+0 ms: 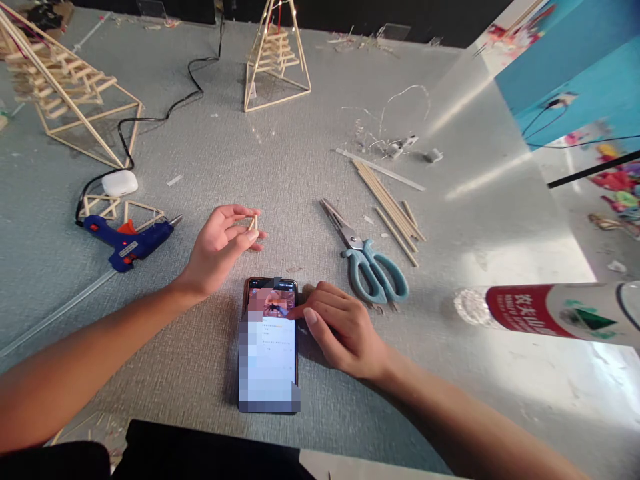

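My left hand [225, 243] pinches a short wooden stick [255, 221] between thumb and fingers, just above the table. The stick seems to be joined to another short piece, though fingers partly hide it. My right hand [340, 327] has its index fingertip on the lit screen of a phone [270, 387], while its other fingers are curled with nothing in them. The phone lies face up, showing a picture at the top and text below; part of the screen is blurred out. Beyond my right hand lie blue-handled scissors [367, 257], their blades slightly parted.
Left lies a blue glue gun [130, 241] beside small stick frames [143, 211] and a white earbud case [120, 182]. Stick pyramids [277, 103] [90, 123] stand farther back. Loose sticks [387, 200], wire lights [395, 148] and a bottle [545, 311] are to the right.
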`<state>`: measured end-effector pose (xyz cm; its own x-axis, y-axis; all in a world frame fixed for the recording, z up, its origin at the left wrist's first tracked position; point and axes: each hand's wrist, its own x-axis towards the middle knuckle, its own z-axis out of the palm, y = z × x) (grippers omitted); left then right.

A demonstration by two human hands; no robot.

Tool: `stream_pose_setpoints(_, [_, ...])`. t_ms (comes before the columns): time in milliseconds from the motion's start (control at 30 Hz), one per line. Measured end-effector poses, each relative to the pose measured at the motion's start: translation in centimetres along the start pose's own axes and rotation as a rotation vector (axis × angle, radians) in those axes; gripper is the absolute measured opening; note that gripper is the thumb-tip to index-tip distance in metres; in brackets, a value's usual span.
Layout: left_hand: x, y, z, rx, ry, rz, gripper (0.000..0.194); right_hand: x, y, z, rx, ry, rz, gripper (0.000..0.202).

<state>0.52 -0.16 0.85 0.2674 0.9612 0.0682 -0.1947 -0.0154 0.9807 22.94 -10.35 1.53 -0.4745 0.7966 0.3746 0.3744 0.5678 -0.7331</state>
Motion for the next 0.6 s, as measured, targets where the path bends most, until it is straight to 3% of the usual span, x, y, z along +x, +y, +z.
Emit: stream_pose_setpoints(600, [-0.09, 0.10, -0.03, 0.010, -0.004, -0.014, 0.032, -0.05, 0.04, 0.06, 0.010, 0.001, 0.000, 0.029])
